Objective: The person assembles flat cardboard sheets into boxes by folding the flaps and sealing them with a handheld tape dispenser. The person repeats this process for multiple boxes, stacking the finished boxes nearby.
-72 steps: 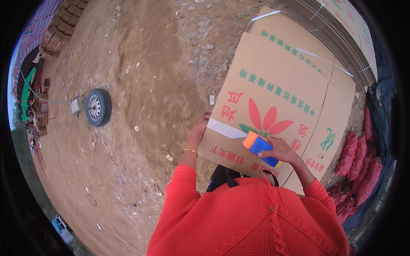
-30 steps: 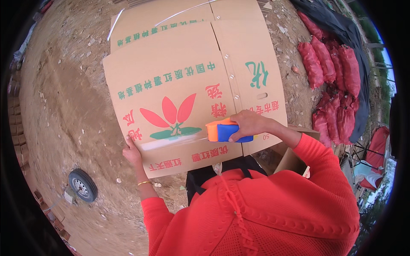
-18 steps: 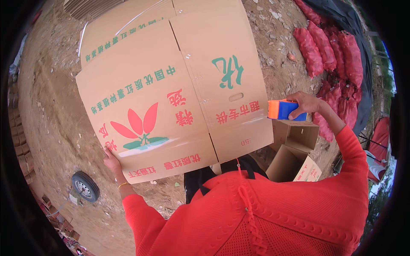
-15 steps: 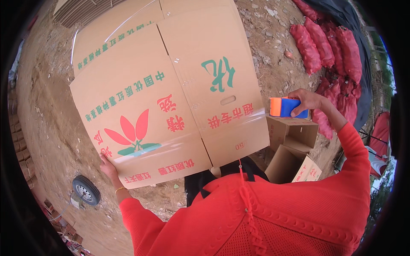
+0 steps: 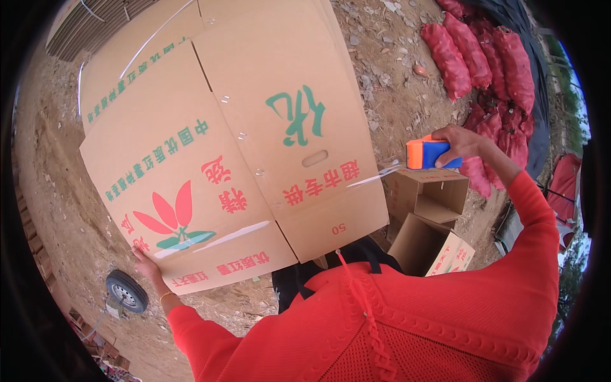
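Observation:
A large folded cardboard carton with red and green print lies in front of me. My left hand grips its near left edge, with some fingers hidden at the rim. Beyond the carton's right edge, my right hand is closed around a blue and orange tape dispenser. A strip of clear tape stretches from the dispenser onto the carton's right side. More shiny tape lies across the printed left panel.
Two open cardboard boxes sit below the dispenser. Red mesh sacks, apparently filled, are heaped at far right beside a dark sheet. A wheel stands at left on the dirt ground. Stacked flat cardboard lies at far left.
The tape dispenser has moved away from the carton's right edge, and a tape strip now spans the gap. The carton appears farther left in view, with my left hand still on its edge.

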`<control>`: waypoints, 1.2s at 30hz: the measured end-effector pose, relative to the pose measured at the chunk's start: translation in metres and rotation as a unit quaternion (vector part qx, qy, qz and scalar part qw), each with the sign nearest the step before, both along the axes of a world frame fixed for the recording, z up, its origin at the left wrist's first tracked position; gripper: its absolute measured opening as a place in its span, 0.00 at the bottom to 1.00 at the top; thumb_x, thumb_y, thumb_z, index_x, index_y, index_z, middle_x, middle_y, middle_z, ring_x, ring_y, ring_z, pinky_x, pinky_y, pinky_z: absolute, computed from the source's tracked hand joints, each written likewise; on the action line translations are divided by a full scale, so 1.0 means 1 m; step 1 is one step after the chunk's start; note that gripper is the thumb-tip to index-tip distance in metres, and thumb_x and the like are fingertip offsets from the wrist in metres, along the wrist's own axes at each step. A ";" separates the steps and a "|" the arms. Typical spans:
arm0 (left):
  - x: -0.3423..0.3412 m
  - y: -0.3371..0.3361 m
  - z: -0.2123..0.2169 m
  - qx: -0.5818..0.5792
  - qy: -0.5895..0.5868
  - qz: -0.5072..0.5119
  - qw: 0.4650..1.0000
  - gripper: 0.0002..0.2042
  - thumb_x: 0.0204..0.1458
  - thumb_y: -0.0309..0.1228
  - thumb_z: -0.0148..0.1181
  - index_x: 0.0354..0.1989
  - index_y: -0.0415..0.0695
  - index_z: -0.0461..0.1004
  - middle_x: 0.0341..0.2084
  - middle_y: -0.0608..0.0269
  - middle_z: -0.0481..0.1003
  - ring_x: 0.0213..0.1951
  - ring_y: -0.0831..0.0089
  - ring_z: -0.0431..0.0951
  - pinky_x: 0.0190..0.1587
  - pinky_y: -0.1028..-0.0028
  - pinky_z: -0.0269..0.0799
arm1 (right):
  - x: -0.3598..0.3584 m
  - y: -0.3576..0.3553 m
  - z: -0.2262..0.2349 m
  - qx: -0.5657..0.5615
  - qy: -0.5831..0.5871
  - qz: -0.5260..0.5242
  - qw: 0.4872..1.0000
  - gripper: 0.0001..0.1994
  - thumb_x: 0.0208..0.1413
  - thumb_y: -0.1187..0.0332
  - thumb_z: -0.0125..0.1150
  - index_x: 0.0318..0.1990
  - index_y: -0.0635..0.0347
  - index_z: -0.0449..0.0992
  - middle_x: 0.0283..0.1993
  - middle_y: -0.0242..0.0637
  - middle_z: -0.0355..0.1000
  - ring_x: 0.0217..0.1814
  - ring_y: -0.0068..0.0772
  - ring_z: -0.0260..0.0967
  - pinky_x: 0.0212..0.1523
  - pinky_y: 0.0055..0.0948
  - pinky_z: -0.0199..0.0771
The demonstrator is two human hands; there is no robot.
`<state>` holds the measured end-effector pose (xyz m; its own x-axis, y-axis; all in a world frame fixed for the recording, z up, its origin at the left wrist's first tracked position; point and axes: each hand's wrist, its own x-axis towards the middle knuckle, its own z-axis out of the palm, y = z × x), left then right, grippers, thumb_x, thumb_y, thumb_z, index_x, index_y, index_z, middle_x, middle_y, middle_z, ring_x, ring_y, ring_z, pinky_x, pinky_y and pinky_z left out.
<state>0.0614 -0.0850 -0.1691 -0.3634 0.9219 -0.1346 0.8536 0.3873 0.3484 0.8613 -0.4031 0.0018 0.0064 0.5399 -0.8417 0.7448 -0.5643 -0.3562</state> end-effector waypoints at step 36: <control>0.524 -0.195 0.055 0.043 -0.065 -0.805 0.588 0.23 0.56 0.48 0.48 0.56 0.49 0.67 0.64 0.50 0.53 0.68 0.52 0.45 0.69 0.52 0.36 | -0.049 -0.054 -0.142 0.114 0.111 -0.140 0.977 0.32 0.36 0.45 0.70 0.40 0.66 0.75 0.33 0.47 0.73 0.37 0.40 0.73 0.36 0.37 0.69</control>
<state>0.5853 -0.2801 -0.1144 0.9980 0.0632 0.0070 0.0547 -0.9104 0.4101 0.8122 -0.4572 -0.1400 0.0127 0.7170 -0.6970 0.4623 -0.6223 -0.6317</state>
